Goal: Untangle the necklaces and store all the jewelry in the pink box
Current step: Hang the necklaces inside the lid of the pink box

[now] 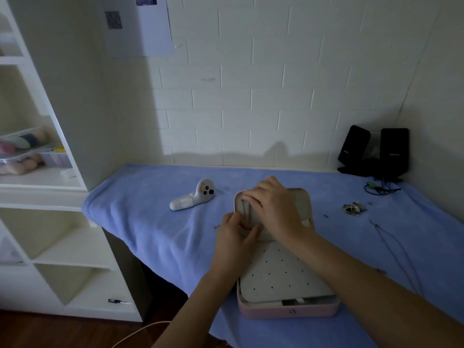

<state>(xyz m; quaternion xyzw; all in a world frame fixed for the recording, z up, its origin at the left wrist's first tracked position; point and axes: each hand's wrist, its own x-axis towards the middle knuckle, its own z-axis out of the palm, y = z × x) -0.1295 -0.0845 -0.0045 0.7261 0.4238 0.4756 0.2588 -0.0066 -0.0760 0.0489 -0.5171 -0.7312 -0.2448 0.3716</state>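
Toward the table's (140, 197) back edge, over the pink box (288, 313), the left hand (234, 237) pinched a chain (243, 208) low and the right hand (275, 209) apparently pinched its top; keeping it taut seemed wise.

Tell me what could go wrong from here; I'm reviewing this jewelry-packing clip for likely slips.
The left hand and right hand both work in the far half of the pink box; tugging there might re-tangle the thin chain that seems to lie there.
The long necklace lies loose beside the right forearm, which might drag it off the blue towel.
The small piece by the left hand is easy to overlook.
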